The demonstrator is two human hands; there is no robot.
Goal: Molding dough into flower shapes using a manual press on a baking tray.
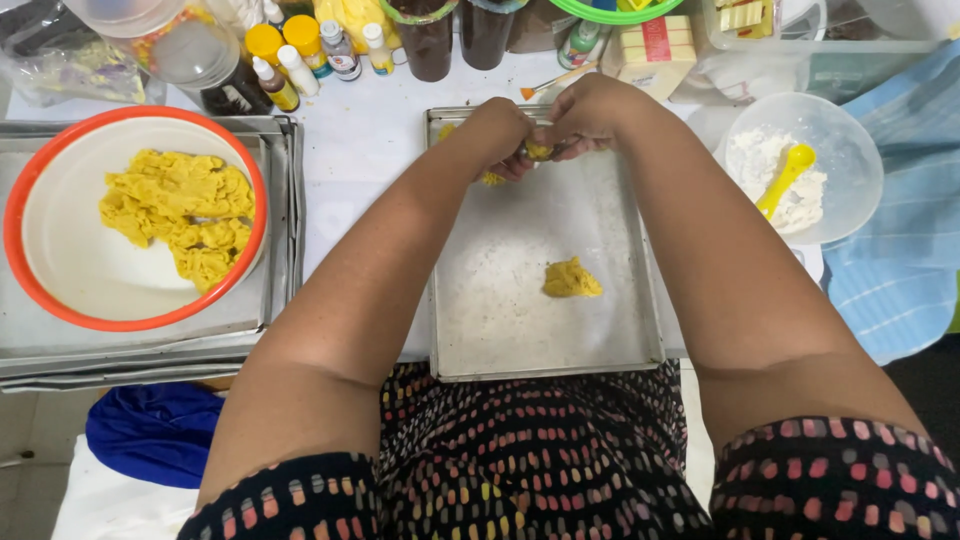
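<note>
My left hand (497,132) and my right hand (588,112) meet over the far end of a floured metal tray (530,340). Together they pinch a small piece of yellow dough (539,151) between the fingers. More yellow dough (491,179) shows just under my left hand. A separate lump of yellow dough (572,279) lies on the tray nearer to me. Left of the tray, a white bowl with an orange rim (60,290) holds a big mass of yellow dough (180,212).
A clear bowl of white flour (838,140) with a yellow spoon (784,178) stands at the right on a blue striped cloth (900,260). Small bottles (290,60), dark jars (428,40) and packets line the far edge. Stacked metal trays (120,345) sit under the orange-rimmed bowl.
</note>
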